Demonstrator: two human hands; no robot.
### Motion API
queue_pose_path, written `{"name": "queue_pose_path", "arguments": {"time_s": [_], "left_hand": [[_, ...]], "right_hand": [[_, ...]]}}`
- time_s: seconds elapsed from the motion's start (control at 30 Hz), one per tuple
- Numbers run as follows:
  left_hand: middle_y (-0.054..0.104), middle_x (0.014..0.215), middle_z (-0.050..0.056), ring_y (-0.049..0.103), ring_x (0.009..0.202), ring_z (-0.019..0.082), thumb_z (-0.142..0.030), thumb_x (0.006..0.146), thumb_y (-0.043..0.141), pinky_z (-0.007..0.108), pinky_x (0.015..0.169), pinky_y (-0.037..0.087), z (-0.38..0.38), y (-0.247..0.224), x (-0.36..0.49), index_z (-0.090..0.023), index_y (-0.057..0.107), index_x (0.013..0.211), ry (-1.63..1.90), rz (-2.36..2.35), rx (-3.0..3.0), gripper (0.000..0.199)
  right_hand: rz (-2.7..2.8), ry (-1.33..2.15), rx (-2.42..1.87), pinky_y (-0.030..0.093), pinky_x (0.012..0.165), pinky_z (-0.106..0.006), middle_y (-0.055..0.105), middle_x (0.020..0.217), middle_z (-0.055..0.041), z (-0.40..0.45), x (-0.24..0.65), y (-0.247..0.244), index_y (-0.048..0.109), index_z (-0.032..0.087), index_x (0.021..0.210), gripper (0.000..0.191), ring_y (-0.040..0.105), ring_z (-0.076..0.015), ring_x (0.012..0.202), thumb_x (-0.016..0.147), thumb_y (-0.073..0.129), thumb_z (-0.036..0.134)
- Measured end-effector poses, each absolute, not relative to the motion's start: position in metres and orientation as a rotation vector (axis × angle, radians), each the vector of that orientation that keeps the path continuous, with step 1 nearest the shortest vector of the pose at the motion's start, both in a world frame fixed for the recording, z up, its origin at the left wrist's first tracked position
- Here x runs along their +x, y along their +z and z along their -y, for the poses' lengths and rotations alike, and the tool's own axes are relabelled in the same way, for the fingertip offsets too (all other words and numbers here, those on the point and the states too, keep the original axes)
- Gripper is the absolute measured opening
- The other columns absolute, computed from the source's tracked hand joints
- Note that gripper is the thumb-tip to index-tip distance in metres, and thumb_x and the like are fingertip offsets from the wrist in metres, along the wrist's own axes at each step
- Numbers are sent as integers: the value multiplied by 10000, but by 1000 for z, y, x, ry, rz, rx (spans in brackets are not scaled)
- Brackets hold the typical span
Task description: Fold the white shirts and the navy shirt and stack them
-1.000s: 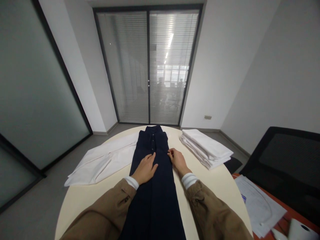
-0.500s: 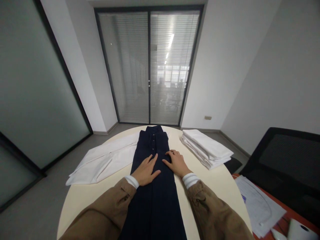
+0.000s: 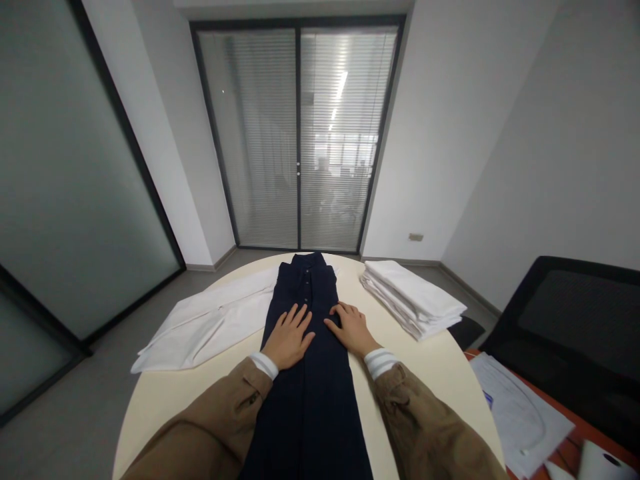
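1. Resting left hand, spread open, on navy garment along middle of table.
2. Laying right hand, loosely open, over its right edge (palm hidden).
3. Cut off at garment's near end.

Navy garment matt cloth, left white piece matt cloth with creases, folded white stack smooth cloth, desk smooth low-sheen, chair back black mesh, side panel frosted glass

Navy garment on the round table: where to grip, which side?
Probably the right long edge, pinched from the right: the navy garment lies flat as a strip, that edge bordering tabletop, while white cloth adjoins its far left. The right hand lies across that edge.
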State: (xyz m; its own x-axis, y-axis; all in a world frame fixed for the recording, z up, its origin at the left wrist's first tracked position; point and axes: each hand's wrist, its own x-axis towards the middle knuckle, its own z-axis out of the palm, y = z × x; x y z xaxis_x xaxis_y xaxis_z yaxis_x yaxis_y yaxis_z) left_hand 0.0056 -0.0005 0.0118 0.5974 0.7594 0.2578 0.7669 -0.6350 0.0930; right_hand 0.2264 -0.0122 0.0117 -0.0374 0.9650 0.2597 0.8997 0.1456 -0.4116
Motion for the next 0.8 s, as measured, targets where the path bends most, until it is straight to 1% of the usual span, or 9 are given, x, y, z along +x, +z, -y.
{"name": "queue_pose_path", "arguments": {"time_s": [0.07, 0.13, 0.27, 0.37, 0.47, 0.53, 0.6, 0.73, 0.8], "left_hand": [[301, 1612, 76, 220, 1498, 307, -466, 1015, 351, 507, 1175, 282, 0, 10, 6, -198, 368, 1529, -379, 1349, -2796, 580], [282, 1618, 82, 220, 1496, 318, -478, 1009, 358, 510, 1167, 296, 0, 9, 7, -190, 352, 1537, -348, 1380, -2784, 601], [255, 1623, 121, 259, 1476, 356, -503, 989, 387, 510, 1099, 381, 1, 11, 12, -165, 408, 1510, -359, 1497, -2697, 621], [288, 1611, 136, 315, 1451, 357, -516, 987, 391, 500, 1079, 398, -4, 19, 11, -192, 463, 1480, -435, 1548, -2670, 594], [312, 1601, 137, 329, 1443, 366, -521, 987, 393, 510, 1113, 353, -22, 27, 4, -236, 497, 1460, -574, 1660, -2613, 561], [325, 1591, 155, 338, 1436, 385, -525, 980, 407, 531, 1121, 335, -40, 30, -4, -243, 508, 1454, -659, 1810, -2578, 560], [361, 1570, 169, 368, 1422, 383, -510, 985, 395, 530, 1120, 340, -60, 30, -13, -234, 522, 1445, -747, 1953, -2605, 551], [492, 1489, 148, 413, 1408, 310, -427, 965, 446, 459, 1172, 293, -95, 25, -26, -180, 594, 1372, -1134, 2041, -2712, 498], [560, 1430, 130, 466, 1371, 276, -390, 946, 471, 427, 1171, 305, -109, 23, -29, -169, 624, 1324, -1322, 2047, -2715, 464]], "right_hand": [[1947, 167, -1777, 350, 1007, -458, 575, 1309, -71, 11, 223, 12, 611, 260, 1076, 291, 480, -278, 1234, 925, 560, 504], [1943, 148, -1787, 342, 1009, -466, 571, 1317, -72, 10, 222, 11, 612, 268, 1097, 310, 467, -287, 1244, 914, 572, 514], [1923, 148, -1832, 314, 1029, -485, 534, 1379, -85, 5, 221, 9, 621, 287, 1159, 375, 419, -310, 1298, 897, 582, 552], [1892, 179, -1845, 320, 1022, -479, 545, 1371, -81, -1, 222, 9, 638, 283, 1118, 354, 433, -301, 1288, 904, 569, 556], [1868, 205, -1822, 338, 1012, -466, 581, 1331, -70, -7, 223, 9, 643, 277, 1093, 322, 465, -284, 1256, 916, 556, 533], [1842, 222, -1800, 349, 1012, -458, 615, 1285, -58, -13, 224, 10, 634, 284, 1133, 322, 487, -278, 1231, 918, 559, 512], [1805, 250, -1789, 356, 1018, -451, 641, 1254, -51, -20, 226, 11, 613, 291, 1205, 355, 503, -274, 1218, 915, 567, 491], [1734, 313, -1803, 378, 1025, -443, 648, 1252, -78, -39, 232, 10, 558, 276, 1324, 460, 527, -276, 1217, 909, 576, 473], [1700, 337, -1803, 395, 1022, -443, 646, 1263, -89, -50, 235, 8, 526, 259, 1364, 501, 543, -278, 1209, 911, 568, 470]]}}
